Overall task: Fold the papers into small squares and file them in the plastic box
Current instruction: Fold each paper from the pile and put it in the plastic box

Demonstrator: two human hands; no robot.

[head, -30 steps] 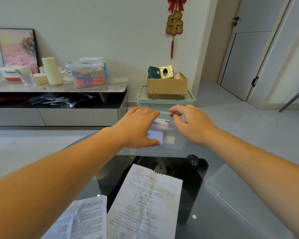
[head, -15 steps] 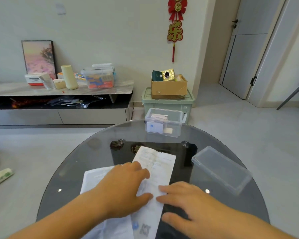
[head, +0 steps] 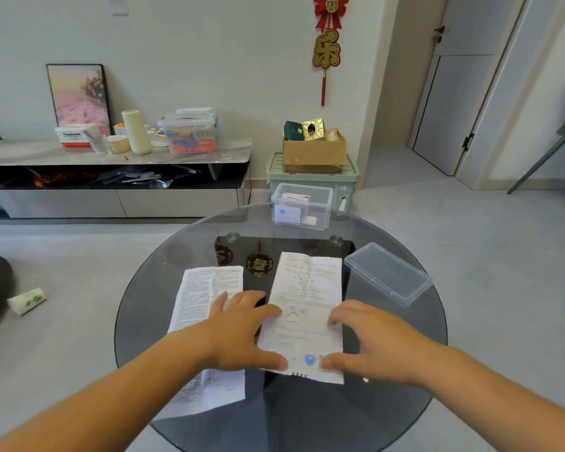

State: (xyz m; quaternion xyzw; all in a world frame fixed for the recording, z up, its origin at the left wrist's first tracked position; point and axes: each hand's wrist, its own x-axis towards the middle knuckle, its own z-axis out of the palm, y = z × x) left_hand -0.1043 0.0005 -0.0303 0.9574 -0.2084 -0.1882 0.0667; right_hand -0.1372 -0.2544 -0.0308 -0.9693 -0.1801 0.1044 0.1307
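**Both hands rest on the unfolded sheet**

The left hand lies flat with its fingers spread. Its fingers cover the left edge of the printed sheet with a diagram, and its thumb presses near the sheet's close edge. The right hand has gently bent fingers; their tips touch the right edge of the same sheet and the thumb sits by the blue stamp at the near corner. Neither hand closes around anything; they only press the paper down.

This sheet lies unfolded on the round glass table, in front of the person. Just beside it on the left lies a second sheet of dense text, partly under the left wrist. To the right, apart from the sheets, is a clear lid. The clear plastic box stands at the far edge of the table, open on top, with some folded papers inside.
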